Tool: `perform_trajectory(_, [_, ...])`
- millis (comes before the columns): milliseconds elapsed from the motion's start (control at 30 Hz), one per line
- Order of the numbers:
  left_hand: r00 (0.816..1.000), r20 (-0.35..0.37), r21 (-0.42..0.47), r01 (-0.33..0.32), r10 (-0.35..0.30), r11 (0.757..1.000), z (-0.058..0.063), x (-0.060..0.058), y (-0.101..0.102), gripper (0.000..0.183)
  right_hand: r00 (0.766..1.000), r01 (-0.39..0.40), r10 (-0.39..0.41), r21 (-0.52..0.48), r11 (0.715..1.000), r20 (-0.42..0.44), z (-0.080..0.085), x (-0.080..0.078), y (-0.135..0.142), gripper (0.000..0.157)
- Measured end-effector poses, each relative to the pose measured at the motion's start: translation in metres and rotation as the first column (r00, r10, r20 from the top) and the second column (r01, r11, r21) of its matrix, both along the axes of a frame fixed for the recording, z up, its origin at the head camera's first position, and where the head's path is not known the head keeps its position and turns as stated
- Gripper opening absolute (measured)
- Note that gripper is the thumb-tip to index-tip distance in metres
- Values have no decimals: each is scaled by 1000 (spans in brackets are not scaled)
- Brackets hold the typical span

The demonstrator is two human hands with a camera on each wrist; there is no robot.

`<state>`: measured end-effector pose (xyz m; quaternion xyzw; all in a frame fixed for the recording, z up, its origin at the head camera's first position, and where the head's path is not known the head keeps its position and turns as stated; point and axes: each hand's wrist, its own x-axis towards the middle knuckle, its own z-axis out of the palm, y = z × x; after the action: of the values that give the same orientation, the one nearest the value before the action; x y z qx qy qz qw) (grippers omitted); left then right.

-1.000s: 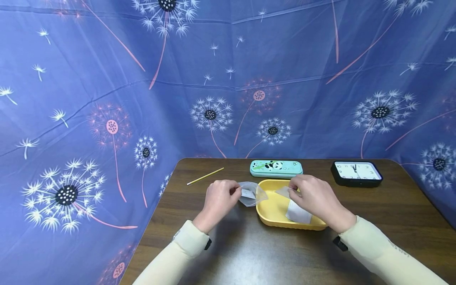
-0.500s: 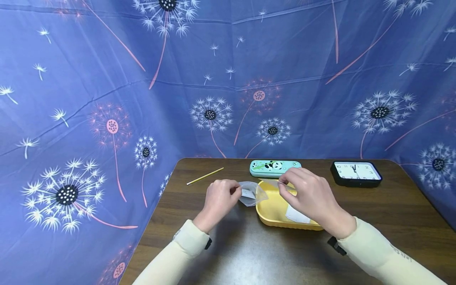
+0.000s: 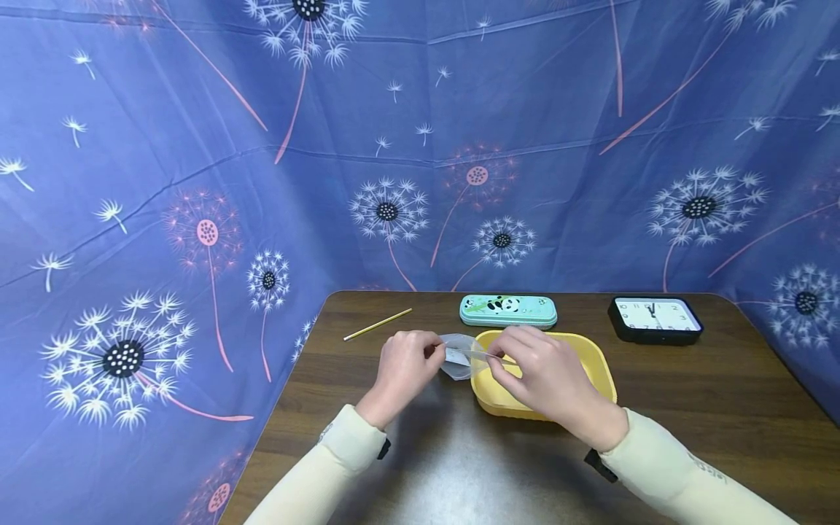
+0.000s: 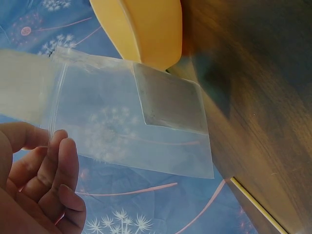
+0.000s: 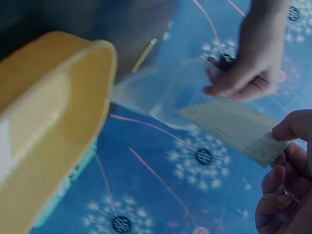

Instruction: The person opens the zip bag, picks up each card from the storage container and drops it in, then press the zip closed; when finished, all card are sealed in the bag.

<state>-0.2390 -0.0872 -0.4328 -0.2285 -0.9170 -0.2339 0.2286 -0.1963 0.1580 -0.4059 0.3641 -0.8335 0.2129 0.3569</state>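
My left hand (image 3: 410, 372) pinches the top edge of a clear zip bag (image 4: 107, 107). A small rectangular piece of paper (image 4: 170, 97) lies at the bag's far end, inside it. Thumb and fingers of my right hand (image 3: 545, 375) pinch a pale slip of paper (image 5: 234, 126) by one end. The slip's free end is right at the bag's mouth and overlaps it in the wrist views. Below the right hand stands a yellow basket (image 3: 596, 361). A white paper (image 5: 5, 148) shows in it at the left edge of the right wrist view.
A teal panda pencil case (image 3: 508, 311) lies behind the basket. To its right is a black-framed clock (image 3: 656, 321). A yellow pencil (image 3: 378, 324) lies at the table's left. Blue dandelion-print cloth (image 3: 558, 146) hangs behind the wooden table (image 3: 459, 467).
My right hand has moved left with the slip, from over the basket to the bag's mouth. My left hand and the bag have stayed in place.
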Motion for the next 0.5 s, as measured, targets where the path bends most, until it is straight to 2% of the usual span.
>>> perform_trajectory(233, [1000,-5,1,2,-2,1000,-1,1,0,15,1000,20,-19,26,999,-15,-26,-12,-8,9])
perform_trajectory(500, [1000,-8,1,0,0,1000,-2,1,-1,16,998,43,-44,39,998,43,-39,-23,-13,13])
